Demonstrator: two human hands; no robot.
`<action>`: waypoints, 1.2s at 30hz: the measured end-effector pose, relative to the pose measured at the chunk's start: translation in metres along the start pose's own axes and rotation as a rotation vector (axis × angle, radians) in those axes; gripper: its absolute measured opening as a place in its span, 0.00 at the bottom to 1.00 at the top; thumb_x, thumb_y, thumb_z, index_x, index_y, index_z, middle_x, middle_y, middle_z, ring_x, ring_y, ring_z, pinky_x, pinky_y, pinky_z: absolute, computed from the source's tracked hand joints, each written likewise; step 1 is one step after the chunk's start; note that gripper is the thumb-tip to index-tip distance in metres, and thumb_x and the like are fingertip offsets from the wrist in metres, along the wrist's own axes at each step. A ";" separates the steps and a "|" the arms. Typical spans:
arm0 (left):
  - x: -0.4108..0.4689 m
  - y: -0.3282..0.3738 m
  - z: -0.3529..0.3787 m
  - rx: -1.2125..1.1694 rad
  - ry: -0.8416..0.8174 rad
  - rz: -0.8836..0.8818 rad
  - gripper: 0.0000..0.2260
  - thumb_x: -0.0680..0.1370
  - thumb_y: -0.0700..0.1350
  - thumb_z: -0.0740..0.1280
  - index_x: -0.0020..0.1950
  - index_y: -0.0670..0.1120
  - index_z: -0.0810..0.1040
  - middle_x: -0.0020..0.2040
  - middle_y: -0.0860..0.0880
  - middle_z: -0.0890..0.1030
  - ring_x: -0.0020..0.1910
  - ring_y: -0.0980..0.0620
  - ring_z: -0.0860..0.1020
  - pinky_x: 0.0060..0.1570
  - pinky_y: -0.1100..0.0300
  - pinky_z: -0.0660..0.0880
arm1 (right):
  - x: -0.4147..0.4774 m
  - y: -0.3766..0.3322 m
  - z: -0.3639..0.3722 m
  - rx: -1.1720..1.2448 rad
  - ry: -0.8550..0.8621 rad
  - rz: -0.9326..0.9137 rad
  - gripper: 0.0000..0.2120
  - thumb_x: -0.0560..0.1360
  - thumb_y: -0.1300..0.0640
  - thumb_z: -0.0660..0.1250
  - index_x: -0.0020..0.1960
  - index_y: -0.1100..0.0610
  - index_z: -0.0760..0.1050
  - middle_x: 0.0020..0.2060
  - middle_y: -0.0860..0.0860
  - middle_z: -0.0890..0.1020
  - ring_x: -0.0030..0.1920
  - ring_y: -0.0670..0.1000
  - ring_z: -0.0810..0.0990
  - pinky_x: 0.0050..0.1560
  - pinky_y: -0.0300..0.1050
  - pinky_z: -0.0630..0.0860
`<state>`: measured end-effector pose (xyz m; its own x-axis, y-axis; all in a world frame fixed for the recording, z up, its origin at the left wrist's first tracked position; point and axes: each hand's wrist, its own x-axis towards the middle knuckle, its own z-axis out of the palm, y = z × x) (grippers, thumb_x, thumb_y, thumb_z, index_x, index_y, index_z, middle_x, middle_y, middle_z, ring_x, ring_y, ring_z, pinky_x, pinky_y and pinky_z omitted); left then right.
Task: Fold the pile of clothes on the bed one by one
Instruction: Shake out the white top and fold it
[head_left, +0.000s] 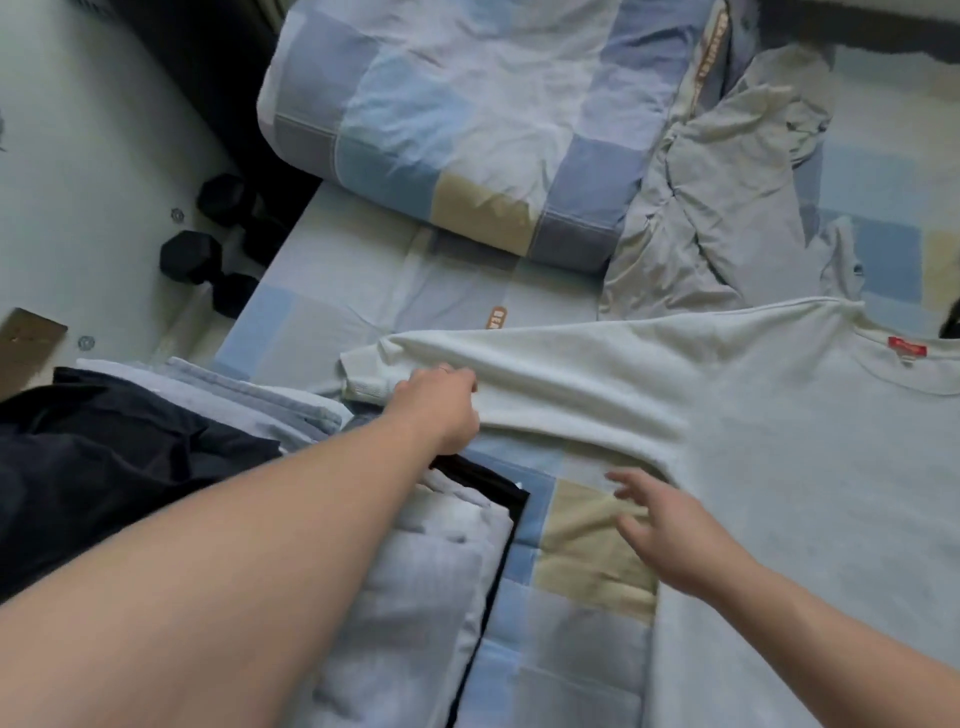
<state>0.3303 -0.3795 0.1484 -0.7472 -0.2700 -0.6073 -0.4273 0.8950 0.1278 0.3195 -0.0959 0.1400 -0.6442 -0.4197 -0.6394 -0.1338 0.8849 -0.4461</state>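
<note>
Your pale T-shirt (753, 441) lies spread across the right of the frame, its sleeve stretched toward the centre, where your left hand (436, 410) grips it near the cuff. Your right hand (670, 530) hovers below the sleeve with its fingers spread. The red neck label (907, 347) is too blurred to read. Underneath lies a blue-and-beige checked sheet (587, 545). Folded clothes (415, 597) sit lower left, and dumbbells (208, 244) rest on the floor upper left.

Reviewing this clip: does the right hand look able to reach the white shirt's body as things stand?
Probably yes. The right hand is open, fingers spread, right by the side edge of the white shirt, and nothing lies between them. The left hand grips the sleeve further left and does not cross its path.
</note>
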 end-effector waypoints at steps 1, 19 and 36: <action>0.017 -0.020 -0.002 -0.002 -0.005 -0.024 0.22 0.80 0.45 0.61 0.75 0.51 0.67 0.74 0.47 0.68 0.72 0.42 0.66 0.69 0.47 0.67 | 0.022 -0.018 0.007 0.006 0.001 -0.022 0.26 0.81 0.53 0.64 0.77 0.46 0.63 0.70 0.47 0.74 0.71 0.49 0.71 0.69 0.45 0.68; 0.106 -0.149 0.034 0.066 -0.151 0.023 0.25 0.81 0.49 0.65 0.76 0.60 0.61 0.82 0.59 0.42 0.80 0.54 0.50 0.69 0.44 0.66 | 0.206 -0.145 0.072 0.161 0.272 0.295 0.32 0.78 0.55 0.59 0.80 0.56 0.54 0.80 0.61 0.50 0.79 0.60 0.51 0.78 0.53 0.54; 0.030 0.010 -0.001 0.194 -0.039 0.093 0.18 0.80 0.52 0.61 0.69 0.52 0.73 0.72 0.49 0.70 0.71 0.44 0.67 0.65 0.45 0.65 | 0.062 -0.013 -0.025 0.500 0.035 0.126 0.13 0.80 0.57 0.65 0.64 0.52 0.79 0.59 0.46 0.82 0.62 0.47 0.79 0.65 0.43 0.72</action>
<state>0.3032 -0.3793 0.1321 -0.7570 -0.1722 -0.6303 -0.2486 0.9680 0.0341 0.2630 -0.1286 0.1221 -0.6580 -0.3019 -0.6898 0.3172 0.7197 -0.6176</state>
